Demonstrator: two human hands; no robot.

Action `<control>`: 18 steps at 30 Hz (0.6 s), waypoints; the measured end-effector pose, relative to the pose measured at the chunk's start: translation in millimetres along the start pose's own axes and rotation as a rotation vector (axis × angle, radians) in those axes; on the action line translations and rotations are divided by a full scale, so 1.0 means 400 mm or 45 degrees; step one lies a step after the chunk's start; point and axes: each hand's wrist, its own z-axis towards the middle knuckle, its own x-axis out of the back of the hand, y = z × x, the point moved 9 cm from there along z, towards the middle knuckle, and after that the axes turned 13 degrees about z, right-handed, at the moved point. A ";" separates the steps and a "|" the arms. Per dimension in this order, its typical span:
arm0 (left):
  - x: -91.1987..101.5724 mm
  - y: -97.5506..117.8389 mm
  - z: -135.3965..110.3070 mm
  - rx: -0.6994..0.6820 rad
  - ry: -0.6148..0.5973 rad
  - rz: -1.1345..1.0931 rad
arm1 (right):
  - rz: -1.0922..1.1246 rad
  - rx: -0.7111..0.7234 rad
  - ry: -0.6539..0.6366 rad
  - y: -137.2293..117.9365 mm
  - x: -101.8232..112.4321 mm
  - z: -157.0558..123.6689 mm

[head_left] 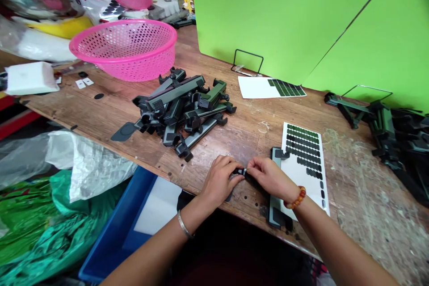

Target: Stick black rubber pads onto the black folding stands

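Note:
My left hand (221, 181) and my right hand (270, 176) meet at the near edge of the wooden table (110, 116), both pinched on a small black part (240, 171) held between their fingertips. Under my right wrist lies a grey-and-black stand piece (276, 212), partly hidden by my arm. On top of it rests a white sheet of dark oval stickers (306, 156), with several stickers gone from its lower rows. A heap of black and grey stand pieces (181, 109) lies behind my left hand.
A pink mesh basket (127, 47) stands at the back left, a second sticker sheet (270, 87) by the green screen (301, 13). More dark stand pieces (385, 129) lie at the right. A blue bin (124, 225) and plastic bags (67, 178) sit below the table's edge.

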 end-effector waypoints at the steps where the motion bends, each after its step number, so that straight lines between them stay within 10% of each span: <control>1: 0.000 0.000 0.000 0.000 0.000 0.001 | 0.010 0.001 0.002 0.000 0.001 0.000; 18: -0.003 0.003 0.003 -0.002 -0.019 0.003 | 0.083 -0.199 -0.034 0.012 -0.008 -0.007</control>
